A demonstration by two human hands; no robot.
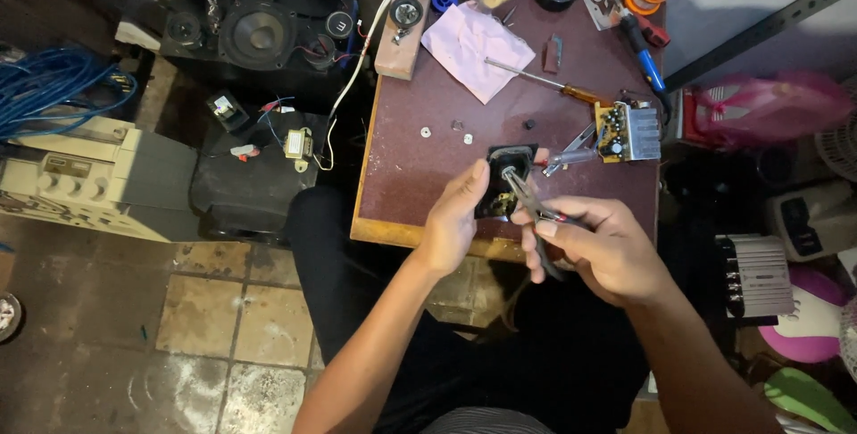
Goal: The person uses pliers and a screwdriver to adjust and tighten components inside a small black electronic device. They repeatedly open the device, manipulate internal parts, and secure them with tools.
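1. The left hand (453,220) grips a small black part (502,179) by its left edge, fingers closed on it, holding it up just above the near edge of the counter (402,166).
2. The right hand (600,251) is clenched around the handles of a pair of pliers (528,202), whose tips touch the top of the black part.
3. Just beyond the right hand lies a circuit board (623,132), with a screwdriver (540,79) and a pink cloth (473,45) farther off.
4. Small washers (426,131) sit beyond the left hand.
5. A speaker box (254,32) stands on the floor, far left of the left hand.
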